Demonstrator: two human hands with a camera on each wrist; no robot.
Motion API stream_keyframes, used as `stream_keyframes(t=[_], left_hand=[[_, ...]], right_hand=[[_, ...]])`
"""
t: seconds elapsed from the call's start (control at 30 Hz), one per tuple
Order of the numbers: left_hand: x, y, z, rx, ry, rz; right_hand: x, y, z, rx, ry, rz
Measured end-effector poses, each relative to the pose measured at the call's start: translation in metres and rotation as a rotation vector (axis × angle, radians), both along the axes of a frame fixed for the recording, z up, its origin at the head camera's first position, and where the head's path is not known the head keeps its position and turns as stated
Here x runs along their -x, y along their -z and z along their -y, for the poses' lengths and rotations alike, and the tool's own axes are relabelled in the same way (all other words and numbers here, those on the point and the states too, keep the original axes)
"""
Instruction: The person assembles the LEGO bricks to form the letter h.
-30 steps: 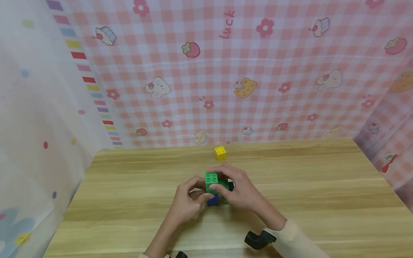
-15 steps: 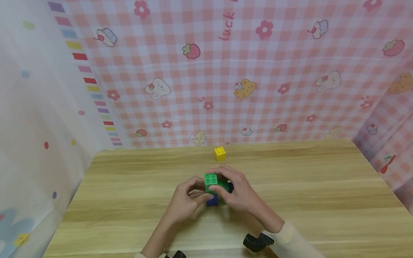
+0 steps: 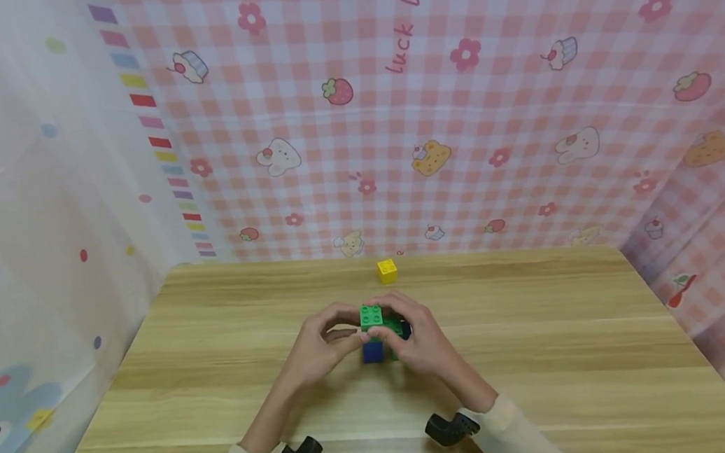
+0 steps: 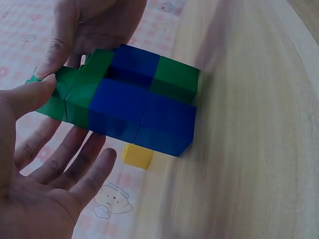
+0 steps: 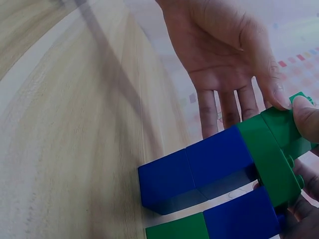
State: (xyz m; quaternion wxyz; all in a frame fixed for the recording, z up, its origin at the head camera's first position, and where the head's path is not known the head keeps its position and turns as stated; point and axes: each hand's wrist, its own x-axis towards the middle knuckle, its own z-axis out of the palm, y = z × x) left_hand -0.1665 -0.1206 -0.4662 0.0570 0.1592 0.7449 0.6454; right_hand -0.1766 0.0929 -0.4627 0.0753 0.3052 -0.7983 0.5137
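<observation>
Upright on the table stands a structure of green and blue building blocks (image 3: 373, 352). Two columns, one of blue blocks (image 4: 164, 119) and one of blue over green, are bridged by a wide green block (image 4: 89, 87). A small green block (image 3: 371, 314) sits on top at the left. My right hand (image 3: 425, 334) pinches this top block, its thumb in front and fingers behind, partly hidden. My left hand (image 3: 320, 345) is around the left side; its thumb tip touches the green block's edge, while its fingers extend loosely behind.
A yellow block (image 3: 387, 271) lies alone behind the structure, near the back edge of the wooden table (image 3: 535, 341). A pink checked cloth (image 3: 393, 126) hangs behind the table. Pale printed cloth (image 3: 52, 206) hangs at the left.
My left thumb has slid up and left off the blue block, and the left hand has loosened. My right hand keeps its grip on the top green block. The yellow block has stayed put.
</observation>
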Motion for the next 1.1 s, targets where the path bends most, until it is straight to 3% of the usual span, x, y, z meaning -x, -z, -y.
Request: stream_keyframes(t=[0.23,0.6,0.77,0.97,1.1], left_hand=[[0.0,0.0,0.0,-0.03,0.024,-0.015],[-0.005,0.003,-0.002,0.02,-0.017,-0.179],[-0.004,0.007,-0.003,0.017,-0.015,-0.199],[-0.002,0.011,-0.003,0.012,-0.004,-0.227],[-0.001,0.01,-0.004,0.029,0.0,-0.24]], right_hand=[[-0.002,-0.002,0.001,0.014,0.011,0.03],[-0.005,0.001,0.005,0.041,-0.015,0.041],[-0.005,0.0,0.001,0.006,-0.017,0.061],[-0.001,-0.006,-0.01,-0.066,-0.096,0.083],[0.003,-0.01,-0.019,-0.081,-0.128,0.148]])
